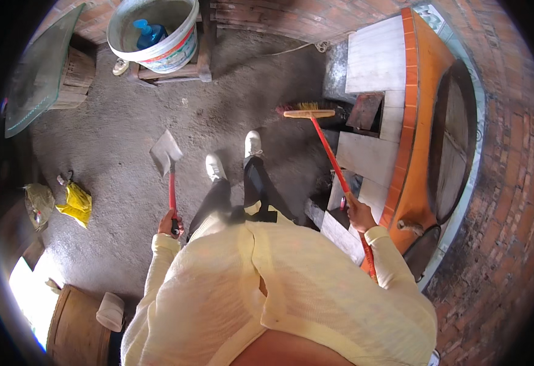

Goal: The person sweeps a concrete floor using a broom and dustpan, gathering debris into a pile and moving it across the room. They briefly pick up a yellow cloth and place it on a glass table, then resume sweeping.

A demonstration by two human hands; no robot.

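My left hand [171, 224] is closed around the handle of a small shovel [172, 187], its metal blade pointing away from me over the concrete floor, left of my white shoes. Gripped in my right hand [361, 214] is the red handle of a broom [328, 148]. The broom's wooden head [309, 113] is at the far end, with yellow and reddish bristles on its far side, near the tiled stove base. Whether the shovel blade or the bristles touch the floor, I cannot tell.
An orange-topped tiled stove [415, 151] runs along the brick wall at right. A large bucket [171, 59] holding a blue pump bottle [150, 35] stands on a wooden stool [205, 68]. Leftward are a glass sheet [43, 78], a yellow bag [76, 203] and a wooden barrel-like container [77, 327].
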